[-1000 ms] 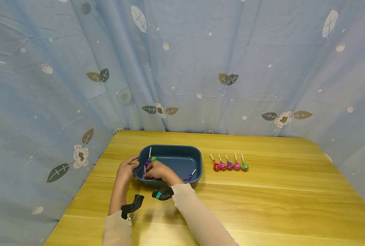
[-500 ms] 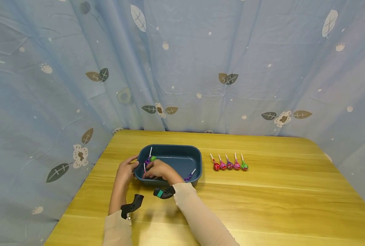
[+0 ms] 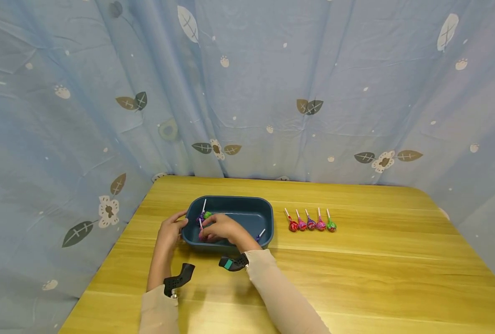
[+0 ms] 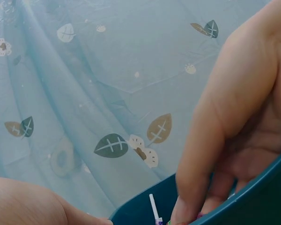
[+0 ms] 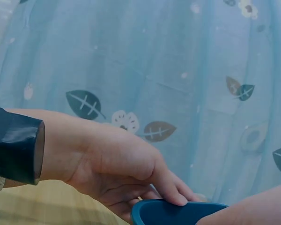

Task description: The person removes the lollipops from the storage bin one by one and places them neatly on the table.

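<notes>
A dark blue rectangular box (image 3: 247, 200) stands on the table. My left hand (image 3: 170, 233) grips its left end; in the right wrist view the left hand (image 5: 117, 154) has its thumb over the rim and fingers outside. Inside the box, my right hand (image 3: 223, 227) holds a pink lollipop (image 3: 202, 235) by its head, its white stick pointing up. Just beyond lie a purple lollipop (image 3: 200, 218) and a green lollipop (image 3: 207, 215). Another purple lollipop (image 3: 259, 237) is at the box's right end, partly behind the right wrist. In the left wrist view the right hand's fingertips (image 4: 185, 211) are low inside the box.
Right of the box, several lollipops lie in a row, sticks pointing away: a red lollipop (image 3: 293, 226) at the left end, a green lollipop (image 3: 331, 226) at the right. A patterned blue curtain (image 3: 264, 93) hangs behind the wooden table (image 3: 381, 269).
My right hand has shifted slightly right and up inside the box, and the pink lollipop has moved with it. The left hand stays on the box's end.
</notes>
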Demonstrator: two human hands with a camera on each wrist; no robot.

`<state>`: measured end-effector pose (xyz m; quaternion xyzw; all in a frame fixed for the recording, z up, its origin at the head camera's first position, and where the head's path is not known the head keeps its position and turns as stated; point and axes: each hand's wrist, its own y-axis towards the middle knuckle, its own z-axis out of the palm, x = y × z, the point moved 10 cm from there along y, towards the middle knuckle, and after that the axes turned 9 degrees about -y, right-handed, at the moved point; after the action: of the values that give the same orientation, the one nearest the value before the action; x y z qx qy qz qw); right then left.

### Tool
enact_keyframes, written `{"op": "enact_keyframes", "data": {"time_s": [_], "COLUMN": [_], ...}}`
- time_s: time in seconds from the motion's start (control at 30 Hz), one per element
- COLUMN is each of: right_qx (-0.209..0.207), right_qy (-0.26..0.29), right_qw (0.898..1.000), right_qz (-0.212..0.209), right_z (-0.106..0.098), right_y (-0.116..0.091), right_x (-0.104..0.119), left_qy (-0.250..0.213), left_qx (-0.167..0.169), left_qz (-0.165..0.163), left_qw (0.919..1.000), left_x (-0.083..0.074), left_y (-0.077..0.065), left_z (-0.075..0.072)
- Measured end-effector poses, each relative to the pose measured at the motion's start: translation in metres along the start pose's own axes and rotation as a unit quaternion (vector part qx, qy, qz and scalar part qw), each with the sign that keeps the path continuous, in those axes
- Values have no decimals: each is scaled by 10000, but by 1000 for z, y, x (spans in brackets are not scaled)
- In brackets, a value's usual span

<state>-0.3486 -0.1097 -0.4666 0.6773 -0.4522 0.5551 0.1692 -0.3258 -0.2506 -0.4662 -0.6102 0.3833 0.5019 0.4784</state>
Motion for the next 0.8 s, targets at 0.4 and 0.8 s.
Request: {"op": "enact_keyframes", "data": {"time_s": [0.4, 0.8], "right_qx": [-197, -362], "right_qy": [508, 457], "right_qw": [9984, 9972], "right_qz": [-155, -467], "right_z": [-16, -25], "right_y": [-18, -35], "right_x": [-4, -1], "left_qy": [53, 77], "left_qx": [22, 60], "left_qz": [38, 99], "left_qw": [10000, 9999], "left_x": [-5, -4], "left_y": [-4, -5], "left_z": [1, 2]}}
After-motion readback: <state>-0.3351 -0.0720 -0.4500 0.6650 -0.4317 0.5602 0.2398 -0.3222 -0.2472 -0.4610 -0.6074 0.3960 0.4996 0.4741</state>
